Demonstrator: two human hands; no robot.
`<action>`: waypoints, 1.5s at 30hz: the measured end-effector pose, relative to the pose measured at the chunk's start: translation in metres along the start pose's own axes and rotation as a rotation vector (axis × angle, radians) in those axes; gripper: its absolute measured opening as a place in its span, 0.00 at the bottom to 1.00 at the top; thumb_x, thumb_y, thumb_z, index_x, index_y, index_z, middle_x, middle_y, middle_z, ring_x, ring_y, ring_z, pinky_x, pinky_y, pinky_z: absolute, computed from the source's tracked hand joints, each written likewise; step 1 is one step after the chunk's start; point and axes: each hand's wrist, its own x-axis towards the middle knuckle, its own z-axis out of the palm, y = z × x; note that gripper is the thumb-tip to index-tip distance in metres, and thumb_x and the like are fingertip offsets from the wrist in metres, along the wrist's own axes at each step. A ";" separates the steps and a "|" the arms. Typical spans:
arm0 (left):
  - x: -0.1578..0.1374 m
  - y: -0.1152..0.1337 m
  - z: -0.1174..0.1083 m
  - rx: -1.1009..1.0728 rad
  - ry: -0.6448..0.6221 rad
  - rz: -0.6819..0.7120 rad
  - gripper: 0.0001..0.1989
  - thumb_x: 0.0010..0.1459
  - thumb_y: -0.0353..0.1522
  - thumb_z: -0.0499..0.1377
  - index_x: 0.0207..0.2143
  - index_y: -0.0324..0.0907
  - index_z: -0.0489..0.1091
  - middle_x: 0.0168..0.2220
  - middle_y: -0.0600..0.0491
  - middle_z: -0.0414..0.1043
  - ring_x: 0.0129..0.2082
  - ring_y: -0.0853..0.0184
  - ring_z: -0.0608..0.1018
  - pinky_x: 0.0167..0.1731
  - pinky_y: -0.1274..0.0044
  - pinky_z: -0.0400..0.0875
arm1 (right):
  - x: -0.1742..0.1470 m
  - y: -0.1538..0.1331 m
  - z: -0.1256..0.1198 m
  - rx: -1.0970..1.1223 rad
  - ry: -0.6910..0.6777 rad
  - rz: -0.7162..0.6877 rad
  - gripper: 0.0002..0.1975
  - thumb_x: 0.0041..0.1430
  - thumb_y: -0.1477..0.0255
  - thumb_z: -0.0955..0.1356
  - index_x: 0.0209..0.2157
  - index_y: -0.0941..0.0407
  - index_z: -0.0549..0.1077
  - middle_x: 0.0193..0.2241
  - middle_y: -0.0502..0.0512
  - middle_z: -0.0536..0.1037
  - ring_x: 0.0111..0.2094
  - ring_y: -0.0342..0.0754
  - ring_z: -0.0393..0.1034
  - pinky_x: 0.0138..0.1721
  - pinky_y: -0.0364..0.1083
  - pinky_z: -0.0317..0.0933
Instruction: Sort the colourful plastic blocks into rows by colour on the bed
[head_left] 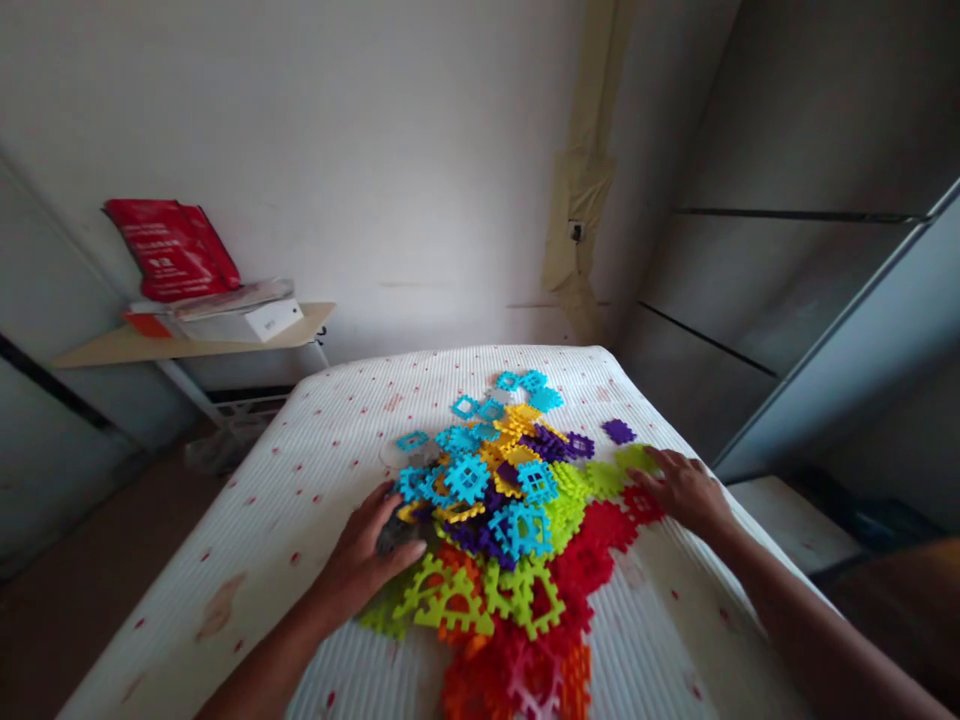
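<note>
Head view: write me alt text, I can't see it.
The left hand and right hand flank a heap of multicoloured toothed pieces on a white, red-spotted cover. The left is beside dark grey pieces, the right at lime pieces and red ones. A red packet sits at back left.

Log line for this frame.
left hand: open, at left of pile | right hand: at green piece, grip unclear | pile: mixed-colour pieces, on white cover
</note>
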 end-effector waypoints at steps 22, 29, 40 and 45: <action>0.013 0.072 0.059 -0.843 0.016 -0.196 0.37 0.41 0.43 0.64 0.54 0.43 0.62 0.46 0.46 0.72 0.48 0.54 0.72 0.49 0.65 0.64 | 0.016 -0.202 -0.020 1.445 -0.565 0.101 0.24 0.43 0.61 0.69 0.43 0.56 0.72 0.43 0.55 0.75 0.48 0.56 0.65 0.50 0.54 0.57; 0.006 0.073 0.050 -0.915 0.075 -0.323 0.32 0.41 0.38 0.65 0.51 0.42 0.65 0.40 0.49 0.75 0.43 0.57 0.75 0.45 0.68 0.68 | 0.008 -0.239 -0.036 1.298 -0.437 -0.265 0.21 0.43 0.64 0.71 0.42 0.56 0.73 0.44 0.56 0.72 0.48 0.54 0.64 0.52 0.53 0.55; 0.007 0.047 -0.029 -0.298 0.021 -0.307 0.23 0.41 0.44 0.62 0.39 0.40 0.74 0.39 0.47 0.76 0.44 0.53 0.74 0.45 0.64 0.66 | 0.054 -0.214 -0.051 0.949 -0.237 -0.523 0.20 0.55 0.60 0.65 0.48 0.55 0.70 0.43 0.56 0.74 0.40 0.48 0.70 0.43 0.47 0.62; 0.024 0.017 -0.040 -0.099 0.270 -0.308 0.30 0.42 0.48 0.60 0.45 0.41 0.70 0.50 0.44 0.69 0.52 0.52 0.68 0.49 0.65 0.63 | 0.145 -0.157 -0.002 0.443 -0.117 0.015 0.30 0.55 0.55 0.63 0.54 0.58 0.65 0.54 0.67 0.64 0.53 0.58 0.60 0.51 0.54 0.54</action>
